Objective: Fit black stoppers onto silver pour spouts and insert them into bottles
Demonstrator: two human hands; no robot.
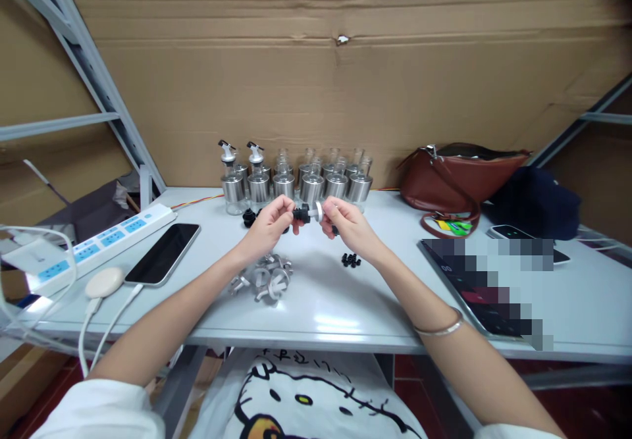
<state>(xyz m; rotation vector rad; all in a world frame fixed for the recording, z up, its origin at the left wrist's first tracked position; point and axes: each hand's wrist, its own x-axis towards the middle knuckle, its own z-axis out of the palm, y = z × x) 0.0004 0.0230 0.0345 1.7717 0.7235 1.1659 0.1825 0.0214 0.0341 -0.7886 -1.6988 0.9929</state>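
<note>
My left hand (271, 222) is closed on a black ribbed stopper (301, 213). From the other side, my right hand (344, 220) pinches a silver pourer top (316, 212), whose stem meets the stopper end to end. How deep the stem sits in the stopper I cannot tell. More black stoppers (249, 217) lie behind my left hand, partly hidden by it. Below that hand is a heap of silver pourer tops (269, 280). Several tiny black caps (351, 260) lie in a small cluster under my right hand.
Rows of steel-banded glass bottles (313, 187) stand along the cardboard wall; two at the left carry pourers (255, 154). At left are a power strip (106, 241), a phone (164, 253) and cables. A brown bag (459, 176), dark cap (538, 202) and tablet (459, 281) lie right.
</note>
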